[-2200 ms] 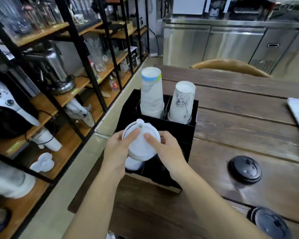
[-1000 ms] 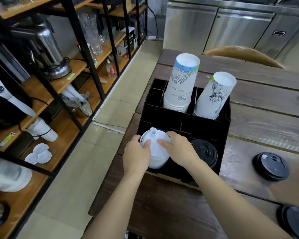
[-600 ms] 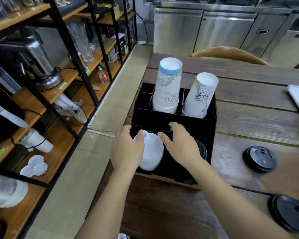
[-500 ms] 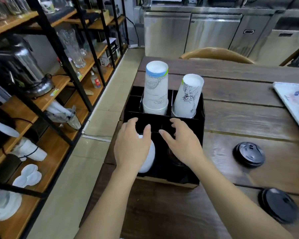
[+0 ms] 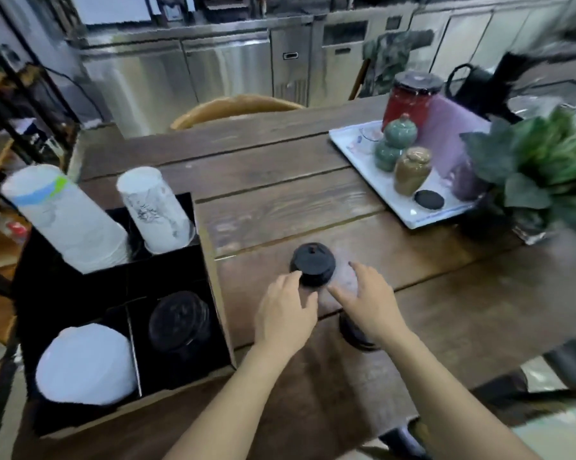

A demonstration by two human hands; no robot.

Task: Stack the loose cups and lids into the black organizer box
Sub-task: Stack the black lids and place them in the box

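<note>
Head view: the left hand (image 5: pixel 285 315) and right hand (image 5: pixel 368 302), fingers spread and released, flank a loose black lid (image 5: pixel 312 264) mid-counter (image 5: pixel 429 277). The black organizer box (image 5: pixel 80 290) sits at the counter's left edge.

1. The organizer box (image 5: pixel 213 293) is set on the left part of the worktop (image 5: pixel 313 207).
2. Two cup stacks (image 5: pixel 74 224) (image 5: pixel 157 210) are held in its rear compartments.
3. A lid stack (image 5: pixel 84 363) is held in the front left compartment, another (image 5: pixel 178 322) in the front right.
4. A loose lid (image 5: pixel 313 263) is placed on the worktop right of the box.
5. A second loose lid (image 5: pixel 354 336) is found nearer, partly covered by the right hand (image 5: pixel 369 307).
6. A tray (image 5: pixel 409 217) carrying jars (image 5: pixel 411 169) is set far right.
</note>
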